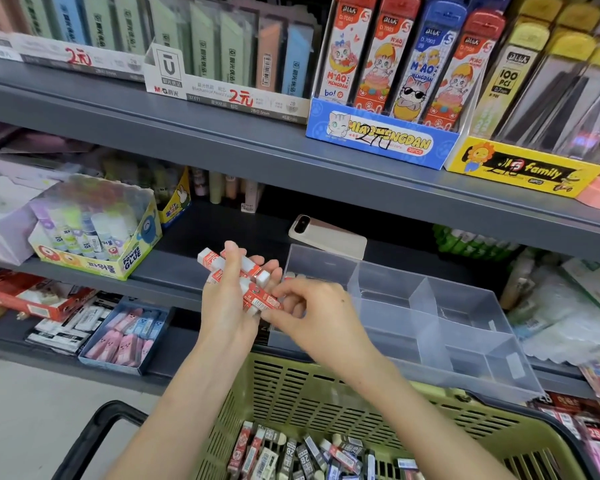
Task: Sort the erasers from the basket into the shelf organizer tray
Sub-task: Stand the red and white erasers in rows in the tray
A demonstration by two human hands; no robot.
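Head view. Gripped in the left hand (pixel 226 306): a loose fan of red-sleeved erasers (pixel 238 266), fingers curled round them, just left of the organizer tray (pixel 471 306). Pinched by the right hand (pixel 314 318), between thumb and fingertips: one eraser at the bottom of that fan, touching the rest, at the tray's left wall. Not yet in any compartment. Left compartments partly hidden behind the hands; contents there impossible to tell.

Risks, as judged. Fan held crosswise and uneven; pulling out the bottom one likely to drag its neighbours loose, down into the basket (pixel 291 386) below the tray or onto the floor (pixel 32 410) left of it. Sleeves smooth-looking, so easy to slip. Tray's near side appears to overhang the shelf (pixel 174 271) edge; a press on that rim could tip it toward the basket. Loose stock (pixel 291 455) in the basket mixed, red and dark sleeves together: easy to land one kind in the wrong compartment.

Around. Behind the tray, a phone (pixel 326 235) lying flat on the same shelf, near the back wall; liable to be shoved if the tray gets pushed in. Well left of the tray, a glue-stick box (pixel 94 237). Below and left of the tray, a blue box (pixel 125 336) of pink and blue items. On the way in, only the tray's own left wall and dividers to clear.
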